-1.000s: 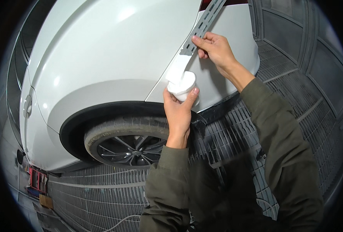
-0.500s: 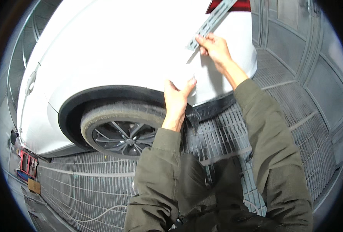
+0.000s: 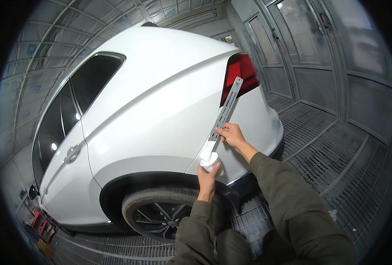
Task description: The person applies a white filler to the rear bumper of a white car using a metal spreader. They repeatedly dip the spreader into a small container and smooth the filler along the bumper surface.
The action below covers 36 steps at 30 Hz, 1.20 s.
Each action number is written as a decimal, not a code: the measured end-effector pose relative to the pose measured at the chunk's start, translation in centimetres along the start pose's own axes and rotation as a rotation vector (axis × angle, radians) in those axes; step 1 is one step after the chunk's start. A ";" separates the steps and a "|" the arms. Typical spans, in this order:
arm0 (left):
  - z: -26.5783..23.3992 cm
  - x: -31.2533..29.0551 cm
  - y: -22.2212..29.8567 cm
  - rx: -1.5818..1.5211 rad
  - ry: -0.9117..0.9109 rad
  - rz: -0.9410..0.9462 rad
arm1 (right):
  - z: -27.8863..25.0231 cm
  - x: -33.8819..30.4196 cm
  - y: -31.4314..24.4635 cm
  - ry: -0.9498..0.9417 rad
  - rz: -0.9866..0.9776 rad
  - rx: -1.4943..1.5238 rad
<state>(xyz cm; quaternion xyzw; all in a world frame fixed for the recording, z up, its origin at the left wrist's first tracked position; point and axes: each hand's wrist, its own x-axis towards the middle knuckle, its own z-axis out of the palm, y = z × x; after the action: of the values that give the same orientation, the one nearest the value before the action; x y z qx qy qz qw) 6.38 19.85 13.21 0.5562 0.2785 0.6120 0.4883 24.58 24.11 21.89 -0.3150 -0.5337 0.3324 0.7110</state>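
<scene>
A small white cup [image 3: 212, 164] is held upright in my left hand [image 3: 206, 180], fingers wrapped round its side. My right hand [image 3: 231, 134] pinches a long slotted metal strip [image 3: 228, 109] at its lower part. This strip slants up and to the right, its top end in front of the red tail light [image 3: 242, 74]. White coating covers the strip's lower end, which dips to the cup's mouth. How much the cup contains is hard to see. Both hands are in front of the rear side of a white car [image 3: 160, 119].
Below and left of my hands is the car's rear wheel [image 3: 165, 218] in its dark arch. Metal grating [image 3: 324, 150] forms the floor. Grey panelled doors [image 3: 313, 84] stand at the right. A red rack [image 3: 40, 223] and a cardboard box [image 3: 45, 248] sit far left.
My view has tilted up, showing more of the car and the doors. The picture is less glaring, so the cup and the strip's coated end show clearly. Both hands keep their holds.
</scene>
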 end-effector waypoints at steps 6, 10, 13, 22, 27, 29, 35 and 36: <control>-0.3 0.0 0.2 -0.008 -0.041 0.005 | 0.0 0.0 -0.1 0.011 0.017 -0.019; -0.3 0.0 0.3 -0.010 -0.026 -0.027 | 0.1 -0.1 0.0 0.023 0.016 -0.025; -0.3 0.1 0.3 -0.025 -0.037 -0.029 | 0.2 -0.1 0.1 0.025 -0.006 -0.019; -1.0 0.6 0.1 -0.030 -0.079 -0.026 | 0.2 0.6 1.3 0.024 -0.027 -0.005; -1.0 0.5 0.2 -0.045 -0.082 -0.027 | 0.3 0.7 1.6 0.023 -0.046 -0.004; -1.0 0.4 0.6 -0.036 -0.086 -0.051 | 0.1 0.7 1.0 0.009 -0.066 -0.019; 0.7 1.0 2.2 0.082 -0.077 -0.092 | -1.1 0.8 -2.3 -0.176 -0.183 -0.065; 1.3 1.3 2.3 0.101 -0.067 -0.098 | -1.3 0.7 -2.7 -0.166 -0.192 -0.167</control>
<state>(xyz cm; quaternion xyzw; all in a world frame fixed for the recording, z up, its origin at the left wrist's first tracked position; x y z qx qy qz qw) 7.07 19.95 16.10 0.5859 0.3196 0.5536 0.4981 26.36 23.00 24.12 -0.2921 -0.6439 0.2423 0.6644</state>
